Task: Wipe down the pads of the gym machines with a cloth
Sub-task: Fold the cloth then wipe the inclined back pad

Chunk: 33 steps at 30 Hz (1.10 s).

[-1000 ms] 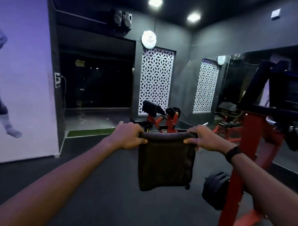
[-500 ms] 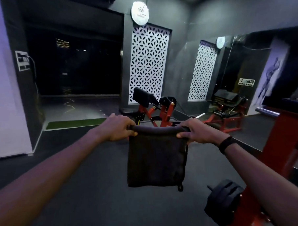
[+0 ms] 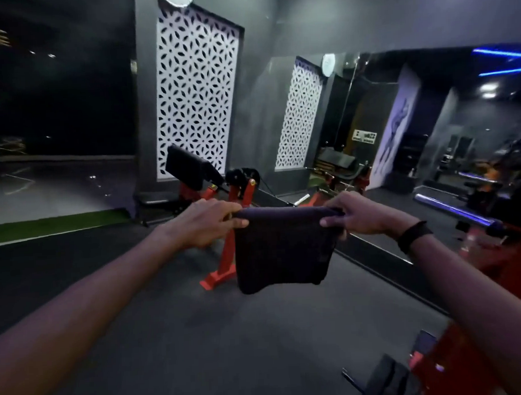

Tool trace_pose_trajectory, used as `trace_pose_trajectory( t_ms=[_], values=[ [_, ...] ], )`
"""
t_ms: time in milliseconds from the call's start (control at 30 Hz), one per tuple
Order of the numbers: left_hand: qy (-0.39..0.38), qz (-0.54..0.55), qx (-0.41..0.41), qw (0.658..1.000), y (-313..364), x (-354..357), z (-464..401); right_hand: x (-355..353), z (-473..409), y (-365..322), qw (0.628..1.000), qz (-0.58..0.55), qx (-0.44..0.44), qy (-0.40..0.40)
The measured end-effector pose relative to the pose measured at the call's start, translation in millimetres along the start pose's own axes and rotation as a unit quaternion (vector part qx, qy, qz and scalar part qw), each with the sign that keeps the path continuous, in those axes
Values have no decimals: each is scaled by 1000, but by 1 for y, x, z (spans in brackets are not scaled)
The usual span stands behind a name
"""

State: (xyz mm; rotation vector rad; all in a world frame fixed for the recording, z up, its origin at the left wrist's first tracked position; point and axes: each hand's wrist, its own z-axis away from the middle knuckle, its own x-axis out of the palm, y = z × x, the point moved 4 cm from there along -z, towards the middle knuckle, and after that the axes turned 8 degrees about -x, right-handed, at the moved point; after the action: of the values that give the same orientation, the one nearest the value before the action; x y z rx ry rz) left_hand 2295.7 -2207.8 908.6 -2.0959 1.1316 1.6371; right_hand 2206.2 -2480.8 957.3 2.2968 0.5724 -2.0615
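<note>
1. Nearest the camera, a red machine frame with a dark padded piece sat at the lower right edge, blurred; no cloth touched it.
2. The left hand and right hand each pinched a top corner of the cloth, fingers curled over its rolled upper edge.
3. The cloth hung in the air between them, dark, soft and folded double, its lower edge sagging unevenly above the matte black floor.
4. Beyond it stood a red steel machine carrying a black, smooth-looking angled pad, well apart from the cloth.
5. Judged from this, wiping here had not begun; the pad ahead remained to do.
</note>
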Motion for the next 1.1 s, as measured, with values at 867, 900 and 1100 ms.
trace_pose_trajectory(
  t_ms=[867,900,1100],
  values=[
    [-48,-22,79,995,-63,170,-559,-71,-298,431,994,-4,96,47],
    [-54,-11,81,995,-67,181,-575,-68,-305,446,994,-7,100,42],
    [-95,10,108,990,-73,246,-707,-68,-363,558,991,19,127,33]
  ],
)
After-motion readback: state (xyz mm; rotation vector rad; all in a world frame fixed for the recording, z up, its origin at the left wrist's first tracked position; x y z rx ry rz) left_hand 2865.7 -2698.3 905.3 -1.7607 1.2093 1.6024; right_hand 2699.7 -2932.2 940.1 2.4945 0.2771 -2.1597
